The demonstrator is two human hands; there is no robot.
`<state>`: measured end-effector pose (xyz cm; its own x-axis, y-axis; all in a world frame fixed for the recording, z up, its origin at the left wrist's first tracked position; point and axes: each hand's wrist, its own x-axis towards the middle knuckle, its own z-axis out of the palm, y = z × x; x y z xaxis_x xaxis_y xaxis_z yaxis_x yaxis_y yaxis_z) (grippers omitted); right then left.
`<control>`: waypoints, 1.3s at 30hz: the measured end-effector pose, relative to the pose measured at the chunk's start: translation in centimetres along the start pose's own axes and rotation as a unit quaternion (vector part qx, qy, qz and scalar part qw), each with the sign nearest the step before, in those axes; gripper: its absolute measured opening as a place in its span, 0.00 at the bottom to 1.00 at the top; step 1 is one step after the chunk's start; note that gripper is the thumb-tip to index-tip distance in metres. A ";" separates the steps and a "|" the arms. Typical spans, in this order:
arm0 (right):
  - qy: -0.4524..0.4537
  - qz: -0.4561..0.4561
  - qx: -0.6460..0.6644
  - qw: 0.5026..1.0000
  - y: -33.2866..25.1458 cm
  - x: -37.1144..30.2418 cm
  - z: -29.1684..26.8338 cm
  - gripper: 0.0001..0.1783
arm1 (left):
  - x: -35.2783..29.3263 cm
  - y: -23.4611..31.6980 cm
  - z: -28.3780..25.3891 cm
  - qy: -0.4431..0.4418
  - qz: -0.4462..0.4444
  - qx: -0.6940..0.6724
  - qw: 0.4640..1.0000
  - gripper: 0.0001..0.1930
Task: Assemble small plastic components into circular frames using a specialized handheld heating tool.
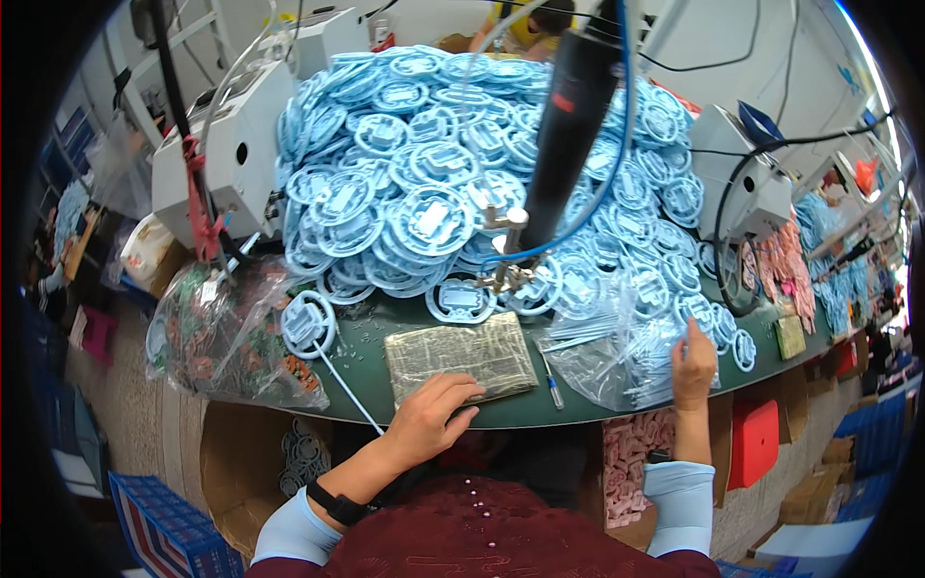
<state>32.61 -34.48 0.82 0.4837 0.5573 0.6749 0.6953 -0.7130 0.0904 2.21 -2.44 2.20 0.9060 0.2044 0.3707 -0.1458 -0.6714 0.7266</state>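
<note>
My left hand point(434, 414) rests at the near edge of a flat block wrapped in yellowish tape point(462, 356), its fingers loosely stretched and thumb apart. On the right, my right hand point(694, 368) is over light blue plastic sticks point(647, 361) in a clear bag point(588, 371). Its index finger points away from me, and I see nothing held in it. Left of the block lies a light blue round plastic part point(308, 325) with a stick point(349, 390) running toward me, past my left wrist. A small screwdriver point(552, 383) lies between block and bag.
A large heap of light blue round parts point(432, 222) fills the back of the green table point(501, 414). A black cylindrical tool point(568, 135) hangs over it. A clear bag of circuit boards point(226, 332) lies left; grey machines point(226, 154) flank the heap. A red stool point(753, 443) stands right.
</note>
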 end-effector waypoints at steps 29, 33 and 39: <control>-0.101 -0.115 0.531 0.833 -26.6 11.1 -0.6 0.16 | -3.4 -0.8 -3.7 0.110 0.070 0.033 0.991 0.13; 0.122 0.064 0.548 0.825 -23.2 15.1 -3.8 0.11 | -1.8 -0.8 -9.4 0.197 0.080 0.088 0.973 0.12; -0.047 0.094 0.770 0.630 -20.8 22.1 -2.3 0.31 | 6.2 3.2 -17.6 0.300 0.110 -0.123 0.940 0.11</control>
<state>27.57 -8.29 15.54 0.6125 0.5997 0.5150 0.2780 0.4465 -0.8505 0.40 9.21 16.95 0.4674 0.4946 0.7327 -0.4578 -0.5736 0.6793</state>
